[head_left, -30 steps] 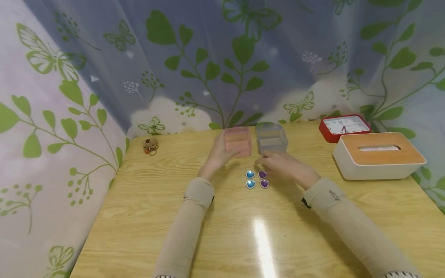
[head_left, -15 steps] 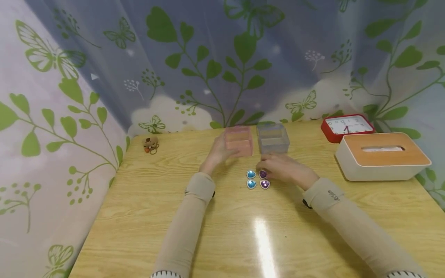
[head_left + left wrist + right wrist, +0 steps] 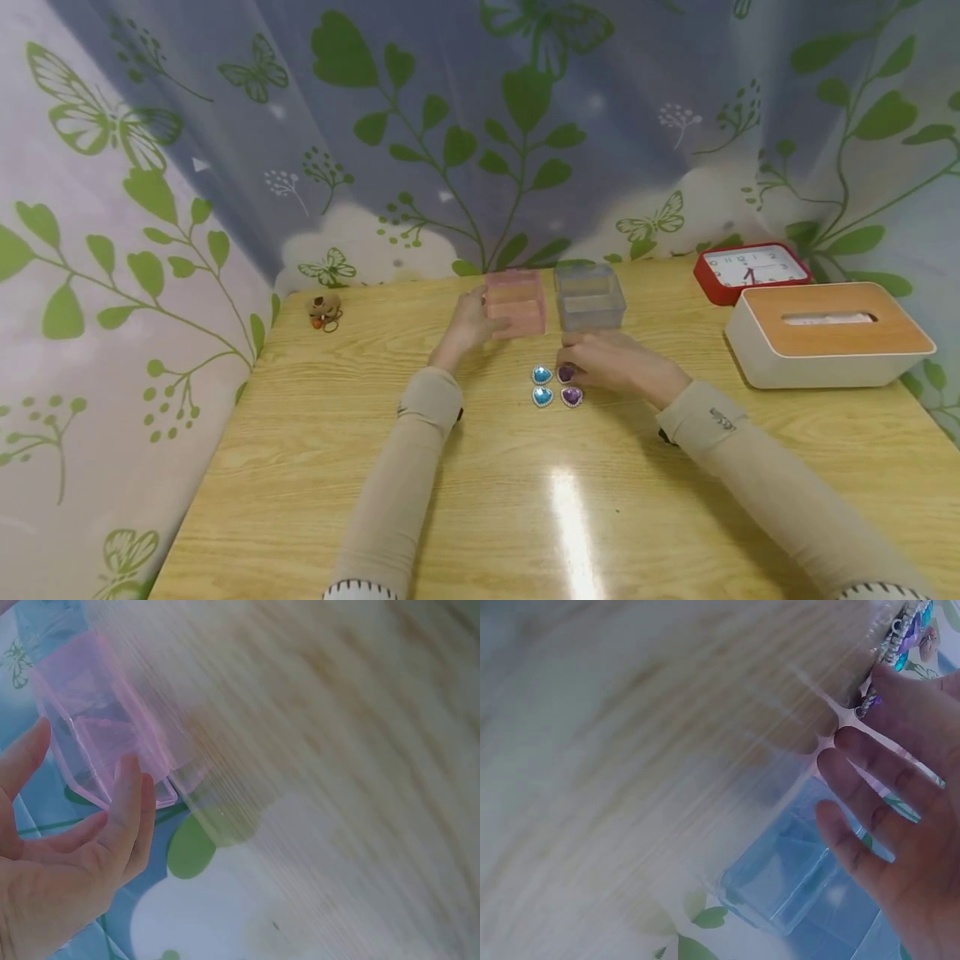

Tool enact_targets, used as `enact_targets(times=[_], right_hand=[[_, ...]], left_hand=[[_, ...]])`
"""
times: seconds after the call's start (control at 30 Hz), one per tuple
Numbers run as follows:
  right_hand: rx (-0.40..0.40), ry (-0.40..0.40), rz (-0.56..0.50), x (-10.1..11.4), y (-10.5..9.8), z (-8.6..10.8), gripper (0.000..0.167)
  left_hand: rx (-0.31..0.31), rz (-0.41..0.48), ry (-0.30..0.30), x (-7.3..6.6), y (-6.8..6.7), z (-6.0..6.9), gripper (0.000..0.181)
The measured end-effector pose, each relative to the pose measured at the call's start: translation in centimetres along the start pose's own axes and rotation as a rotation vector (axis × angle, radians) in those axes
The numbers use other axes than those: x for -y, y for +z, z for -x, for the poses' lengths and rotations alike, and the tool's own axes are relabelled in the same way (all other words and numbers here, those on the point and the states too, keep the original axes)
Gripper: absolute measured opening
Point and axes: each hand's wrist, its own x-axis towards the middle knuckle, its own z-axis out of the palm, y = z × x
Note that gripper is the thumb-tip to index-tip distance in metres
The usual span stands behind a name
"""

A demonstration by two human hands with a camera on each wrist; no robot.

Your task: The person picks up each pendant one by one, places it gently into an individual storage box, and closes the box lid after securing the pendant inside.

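In the head view, my left hand [image 3: 470, 323] is at the left side of a pink see-through box [image 3: 517, 304] with a divider. The left wrist view has its fingers spread and gently bent beside the pink box [image 3: 112, 720]. My right hand [image 3: 611, 358] reaches over the upper purple heart gem [image 3: 566, 373], partly covering it. In the right wrist view its fingers are loosely extended, and the thumb is close to a gem; contact is unclear. Below lies another purple heart gem [image 3: 572, 397]. Two blue heart gems [image 3: 542, 375] lie to their left.
A bluish see-through box [image 3: 590, 298] stands right of the pink one, just beyond my right hand. Farther right are a red clock [image 3: 750, 271] and a white tissue box [image 3: 828, 333] with a wooden top. A small brown trinket [image 3: 325, 310] lies far left. A patterned curtain hangs behind the table.
My right hand has shifted slightly toward the upper purple gem and now covers more of it. My left hand stays by the pink box, with a finger slightly raised.
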Motion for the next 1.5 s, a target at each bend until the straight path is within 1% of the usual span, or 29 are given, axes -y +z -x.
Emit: enact_targets(times=[0.1,0.2,0.33,0.47,0.53,0.63,0.73,0.8,1.0,1.1,1.2,1.23,1.3,1.37,1.43,1.5], right_hand=[[0.008,0.006,0.000,-0.1,0.0,0.0,0.017],[0.005,0.020,-0.021,-0.2,-0.2,0.0,0.017],[-0.014,0.040,-0.105,-0.1,-0.6,0.0,0.013],[-0.047,0.030,-0.195,-0.1,-1.0,-0.1,0.007],[-0.054,0.028,-0.231,-0.2,-1.2,-0.2,0.007],[-0.079,0.026,-0.247,-0.2,-1.5,-0.5,0.016],[-0.105,0.045,-0.256,-0.3,-1.8,-0.7,0.024],[-0.130,0.051,-0.258,-0.2,-2.0,-0.9,0.025],[-0.241,0.057,-0.211,-0.1,-2.6,-1.7,0.024],[-0.281,0.067,-0.182,-0.1,-2.8,-2.1,0.024],[-0.309,0.090,-0.109,-0.2,-3.0,-2.4,0.029],[-0.314,0.100,-0.086,-0.2,-3.2,-2.6,0.031],[-0.330,0.127,-0.007,-0.3,-3.4,-2.9,0.031],[-0.335,0.160,0.060,-0.3,-3.7,-3.3,0.030],[-0.323,0.193,0.100,-0.3,-4.0,-3.7,0.024],[-0.301,0.217,0.100,-0.3,-4.2,-4.0,0.023]], left_hand=[[0.004,0.022,-0.011,-0.1,0.0,0.0,0.086],[0.002,0.048,-0.019,-0.1,-0.1,0.1,0.085],[-0.007,0.044,-0.029,-0.1,-0.2,0.1,0.084],[-0.013,0.036,-0.039,-0.2,-0.2,0.1,0.084],[-0.016,0.043,-0.037,-0.2,-0.2,0.1,0.084],[-0.015,0.048,-0.041,-0.3,-0.1,0.2,0.083],[-0.014,0.044,-0.047,-0.3,-0.1,0.2,0.083],[-0.012,0.039,-0.049,-0.3,0.0,0.2,0.083],[-0.016,0.019,-0.037,-0.2,0.1,0.1,0.083],[-0.019,0.006,-0.032,-0.2,0.2,0.1,0.082],[-0.018,-0.004,-0.037,-0.2,0.3,0.1,0.081],[-0.018,-0.007,-0.040,-0.2,0.3,0.0,0.081],[-0.020,-0.009,-0.048,-0.2,0.3,0.0,0.080],[-0.023,-0.010,-0.054,-0.3,0.3,0.0,0.080],[-0.024,-0.010,-0.064,-0.4,0.3,0.1,0.080],[-0.029,-0.007,-0.067,-0.5,0.3,0.1,0.080]])
